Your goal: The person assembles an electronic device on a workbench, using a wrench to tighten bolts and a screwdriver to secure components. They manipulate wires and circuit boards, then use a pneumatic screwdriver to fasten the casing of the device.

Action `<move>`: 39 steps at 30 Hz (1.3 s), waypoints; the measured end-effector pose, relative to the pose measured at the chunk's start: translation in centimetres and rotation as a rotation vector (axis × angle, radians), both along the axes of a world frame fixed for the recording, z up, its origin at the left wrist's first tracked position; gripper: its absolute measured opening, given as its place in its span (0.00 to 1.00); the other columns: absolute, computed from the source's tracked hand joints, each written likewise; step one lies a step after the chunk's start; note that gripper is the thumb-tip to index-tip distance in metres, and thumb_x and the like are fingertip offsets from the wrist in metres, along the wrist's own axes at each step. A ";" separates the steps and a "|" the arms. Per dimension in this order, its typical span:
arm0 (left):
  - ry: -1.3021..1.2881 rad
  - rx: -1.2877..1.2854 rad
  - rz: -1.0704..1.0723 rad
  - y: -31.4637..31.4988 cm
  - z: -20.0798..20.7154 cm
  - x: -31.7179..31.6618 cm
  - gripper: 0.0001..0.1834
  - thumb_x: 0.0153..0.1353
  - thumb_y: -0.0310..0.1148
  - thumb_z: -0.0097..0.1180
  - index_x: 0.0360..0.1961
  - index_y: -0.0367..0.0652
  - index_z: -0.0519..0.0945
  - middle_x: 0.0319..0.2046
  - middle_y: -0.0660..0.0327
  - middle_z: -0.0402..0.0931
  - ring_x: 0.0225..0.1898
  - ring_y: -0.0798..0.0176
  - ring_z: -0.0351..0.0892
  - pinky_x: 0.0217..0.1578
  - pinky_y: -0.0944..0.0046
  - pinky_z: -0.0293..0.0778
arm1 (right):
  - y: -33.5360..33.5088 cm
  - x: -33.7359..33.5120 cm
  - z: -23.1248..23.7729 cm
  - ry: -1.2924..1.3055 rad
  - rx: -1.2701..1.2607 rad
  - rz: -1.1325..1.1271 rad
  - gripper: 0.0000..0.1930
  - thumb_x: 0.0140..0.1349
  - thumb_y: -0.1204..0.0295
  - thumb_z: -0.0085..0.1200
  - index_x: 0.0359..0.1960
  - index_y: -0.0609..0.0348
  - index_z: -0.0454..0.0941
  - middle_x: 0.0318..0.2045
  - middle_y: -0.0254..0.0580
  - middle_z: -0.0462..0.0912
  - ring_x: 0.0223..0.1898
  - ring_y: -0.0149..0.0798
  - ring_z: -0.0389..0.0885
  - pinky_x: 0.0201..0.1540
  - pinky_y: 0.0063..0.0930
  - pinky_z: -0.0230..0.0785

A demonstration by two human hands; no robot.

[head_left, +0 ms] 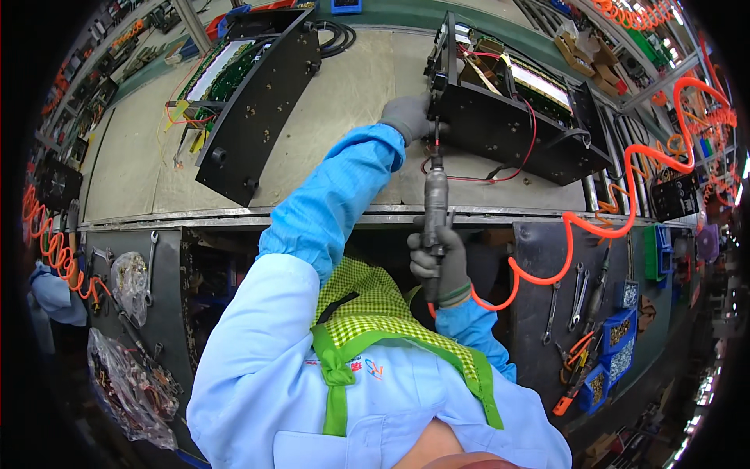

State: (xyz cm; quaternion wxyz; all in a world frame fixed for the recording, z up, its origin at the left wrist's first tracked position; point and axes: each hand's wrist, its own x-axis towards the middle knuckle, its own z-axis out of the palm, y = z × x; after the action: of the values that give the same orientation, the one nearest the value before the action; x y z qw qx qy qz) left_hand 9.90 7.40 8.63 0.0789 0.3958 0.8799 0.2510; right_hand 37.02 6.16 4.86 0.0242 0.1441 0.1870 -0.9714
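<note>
My right hand (442, 266), in a grey glove, is wrapped round a pneumatic screwdriver (436, 195). Its long bit points away from me, at the near left corner of a black metal housing (500, 129). My left hand (409, 117), gloved too, is at that corner beside the bit's tip. Its fingers look closed, but whatever they pinch is hidden. Green circuit boards (547, 94) and a bright metal strip show inside the housing. A red wire (534, 133) loops out over its near panel.
A second black housing (262, 117) with boards stands to the left on the workbench (351, 86). An orange coiled air hose (582, 227) crosses the right side. Below the bench edge, blue bins (621, 328) of fasteners and wrenches (578, 297) lie right; bagged parts (129, 383) lie left.
</note>
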 end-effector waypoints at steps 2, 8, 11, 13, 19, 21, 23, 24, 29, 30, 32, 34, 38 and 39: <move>0.001 -0.015 -0.004 -0.1 0.2 0.0 0.37 0.44 0.62 0.63 0.49 0.46 0.74 0.40 0.54 0.80 0.45 0.48 0.78 0.45 0.54 0.73 | 0.8 0.1 0.8 0.210 -0.463 0.100 0.24 0.62 0.58 0.49 0.54 0.61 0.70 0.32 0.51 0.76 0.11 0.21 0.57 0.12 0.15 0.56; 0.022 -0.006 -0.012 0.3 -0.7 -0.6 0.37 0.44 0.63 0.63 0.48 0.46 0.74 0.40 0.54 0.80 0.44 0.48 0.79 0.45 0.54 0.73 | -0.2 0.3 0.6 -0.204 0.372 -0.085 0.18 0.63 0.61 0.48 0.50 0.57 0.67 0.28 0.41 0.75 0.15 0.25 0.66 0.14 0.19 0.60; 0.021 0.016 -0.029 0.2 -0.5 -0.6 0.38 0.43 0.63 0.63 0.49 0.47 0.74 0.40 0.54 0.81 0.44 0.49 0.79 0.45 0.54 0.73 | 0.3 0.5 0.3 -0.221 0.533 -0.085 0.17 0.63 0.63 0.47 0.50 0.56 0.66 0.27 0.39 0.73 0.15 0.25 0.66 0.14 0.19 0.60; 0.011 -0.003 -0.039 0.2 -0.3 -0.7 0.39 0.43 0.63 0.63 0.50 0.47 0.74 0.40 0.55 0.81 0.44 0.49 0.79 0.45 0.54 0.73 | 0.4 0.6 0.5 -0.225 0.479 -0.081 0.17 0.62 0.64 0.48 0.49 0.57 0.65 0.28 0.39 0.72 0.15 0.25 0.67 0.14 0.19 0.60; 0.006 -0.009 -0.055 0.1 -0.1 -0.8 0.40 0.42 0.64 0.63 0.49 0.46 0.74 0.40 0.54 0.81 0.44 0.49 0.79 0.45 0.54 0.73 | 0.1 0.2 0.5 -0.312 0.712 -0.081 0.14 0.61 0.66 0.50 0.44 0.57 0.66 0.27 0.39 0.73 0.14 0.25 0.68 0.12 0.19 0.61; 0.008 -0.016 -0.071 0.0 0.0 -0.9 0.40 0.42 0.64 0.64 0.49 0.45 0.74 0.39 0.53 0.81 0.44 0.49 0.79 0.44 0.54 0.73 | 0.0 0.0 0.3 -0.321 0.748 -0.080 0.13 0.60 0.66 0.50 0.42 0.57 0.65 0.27 0.39 0.73 0.14 0.25 0.69 0.12 0.19 0.61; 0.004 -0.024 -0.078 0.0 0.2 -1.0 0.40 0.41 0.63 0.64 0.48 0.45 0.74 0.39 0.53 0.81 0.44 0.49 0.79 0.44 0.54 0.73 | -0.1 -0.1 0.2 -0.313 0.788 -0.080 0.13 0.60 0.66 0.50 0.43 0.57 0.66 0.27 0.38 0.73 0.14 0.25 0.68 0.12 0.19 0.61; -0.003 -0.027 -0.078 -0.1 0.3 -0.9 0.39 0.41 0.63 0.64 0.48 0.45 0.74 0.39 0.53 0.81 0.43 0.49 0.79 0.44 0.54 0.73 | -0.1 -0.1 0.1 -0.309 0.807 -0.081 0.13 0.60 0.66 0.50 0.43 0.56 0.66 0.27 0.38 0.73 0.14 0.25 0.68 0.12 0.19 0.61; 0.044 -0.057 -0.058 0.3 -1.0 -1.6 0.38 0.41 0.62 0.64 0.46 0.44 0.74 0.38 0.52 0.81 0.43 0.48 0.79 0.44 0.54 0.73 | -0.6 -0.4 0.5 -0.331 0.763 -0.087 0.15 0.60 0.66 0.50 0.45 0.58 0.66 0.27 0.38 0.73 0.14 0.25 0.67 0.13 0.19 0.61; 0.043 -0.050 -0.057 0.3 -0.9 -1.5 0.38 0.42 0.62 0.64 0.46 0.44 0.74 0.38 0.52 0.81 0.43 0.48 0.79 0.44 0.54 0.73 | -0.7 -0.4 0.4 -0.338 0.761 -0.091 0.16 0.60 0.65 0.49 0.46 0.58 0.66 0.27 0.39 0.73 0.14 0.25 0.67 0.13 0.19 0.61; 0.034 -0.050 -0.061 0.2 -0.6 -1.3 0.38 0.42 0.62 0.65 0.46 0.44 0.74 0.38 0.52 0.81 0.43 0.48 0.79 0.44 0.54 0.73 | -0.9 -0.3 0.0 -0.333 0.806 -0.092 0.16 0.60 0.65 0.49 0.46 0.58 0.66 0.27 0.39 0.73 0.14 0.25 0.67 0.13 0.19 0.61; 0.018 -0.066 -0.074 0.2 -0.3 -1.3 0.38 0.41 0.62 0.65 0.46 0.44 0.74 0.38 0.52 0.81 0.43 0.48 0.79 0.44 0.54 0.73 | -0.8 -0.2 -0.4 -0.328 0.833 -0.094 0.16 0.60 0.65 0.49 0.46 0.58 0.66 0.26 0.38 0.72 0.14 0.25 0.67 0.13 0.19 0.61; 0.002 -0.029 -0.046 0.0 -0.1 -0.8 0.38 0.41 0.62 0.65 0.46 0.44 0.74 0.38 0.53 0.81 0.43 0.48 0.79 0.45 0.54 0.73 | -0.7 -0.2 -0.4 -0.314 0.826 -0.110 0.14 0.59 0.66 0.51 0.43 0.57 0.65 0.26 0.37 0.72 0.14 0.24 0.68 0.13 0.19 0.61; -0.011 -0.008 -0.051 -0.2 0.0 -0.8 0.38 0.41 0.62 0.65 0.46 0.44 0.74 0.38 0.53 0.81 0.43 0.48 0.79 0.45 0.54 0.73 | -0.7 -0.3 -0.3 -0.307 0.821 -0.115 0.13 0.59 0.67 0.51 0.42 0.56 0.65 0.25 0.37 0.73 0.14 0.24 0.68 0.13 0.19 0.62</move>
State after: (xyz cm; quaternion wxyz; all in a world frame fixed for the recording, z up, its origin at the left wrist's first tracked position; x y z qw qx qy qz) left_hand 9.13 7.23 8.66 0.0917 0.4164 0.8700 0.2476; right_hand 36.71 5.51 4.57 -0.0617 0.2946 0.5434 -0.7837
